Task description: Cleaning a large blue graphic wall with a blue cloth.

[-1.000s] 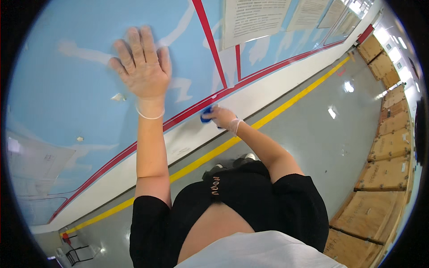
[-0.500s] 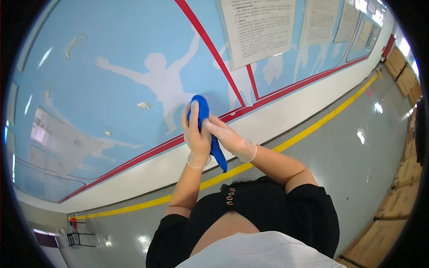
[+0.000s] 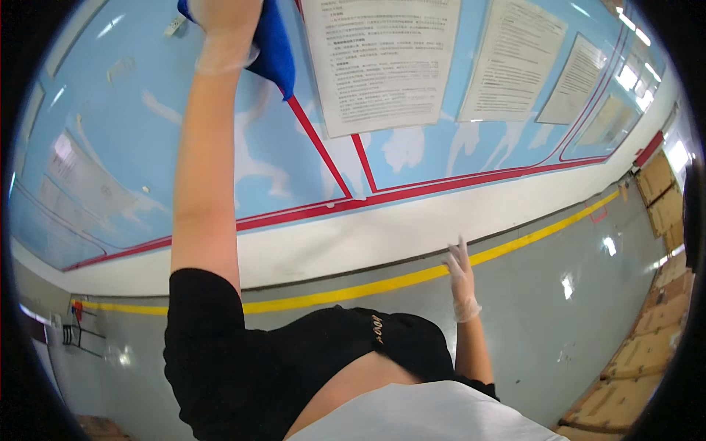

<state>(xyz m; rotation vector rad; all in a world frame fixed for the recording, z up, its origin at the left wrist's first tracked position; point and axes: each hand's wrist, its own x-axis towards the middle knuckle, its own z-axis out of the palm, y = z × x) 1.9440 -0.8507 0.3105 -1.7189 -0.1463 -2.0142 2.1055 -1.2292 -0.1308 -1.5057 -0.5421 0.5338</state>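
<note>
My left hand (image 3: 226, 23), in a clear glove, is raised high at the top edge of the view with the arm stretched out. It holds a blue cloth (image 3: 275, 53) at the light-blue wall panel (image 3: 158, 158); its fingertips are cut off by the frame. A corner of the cloth hangs down beside the wrist, over the red stripe. My right hand (image 3: 461, 283), gloved too, is low at the right, away from the wall, with fingers apart and nothing in it.
Paper sheets (image 3: 386, 66) hang on the panel right of the cloth. A small torn white scrap (image 3: 175, 28) sticks near my left hand. Yellow tape (image 3: 353, 292) runs along the grey floor. Cardboard boxes (image 3: 640, 334) line the right side; a dark chair (image 3: 77, 334) stands far left.
Both hands were together on the cloth lower down. My left hand has carried it upward and left along the wall, while my right hand let go and dropped to the right.
</note>
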